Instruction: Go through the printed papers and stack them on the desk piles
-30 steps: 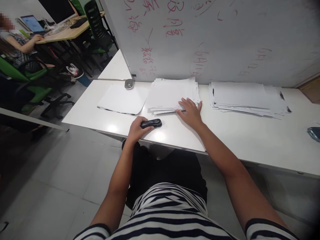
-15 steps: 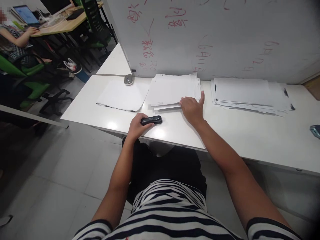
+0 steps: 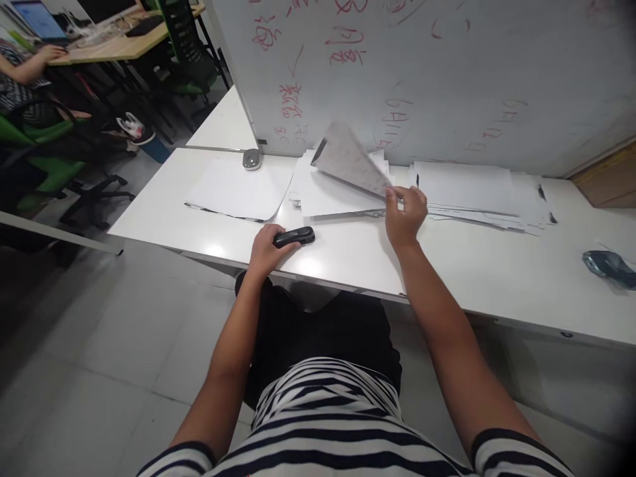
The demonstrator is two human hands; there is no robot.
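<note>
My left hand (image 3: 267,250) is closed round the rear of a black stapler (image 3: 295,236) that rests near the front edge of the white table (image 3: 348,255). Between thumb and fingers, my right hand (image 3: 405,213) pinches the corner of a sheet of paper (image 3: 348,161), which is lifted and curling over with its greyish underside showing. Below that sheet lies the middle paper stack (image 3: 328,199), its edges uneven. Left of it are flat white sheets (image 3: 233,189) with a dark strip along the front edge. Another paper stack (image 3: 467,189) sits to the right of my right hand.
A whiteboard (image 3: 437,86) with red writing stands behind the table. A small silver-grey object (image 3: 252,159) lies at the back left, a dark object in clear wrap (image 3: 609,266) at the far right. A cardboard box (image 3: 606,175) is in the right corner. Another person sits at a desk (image 3: 119,50) far left.
My right hand has gone from resting on the middle stack to holding up a sheet's corner, moving slightly right. My left hand keeps hold of the stapler. The view has shifted a little.
</note>
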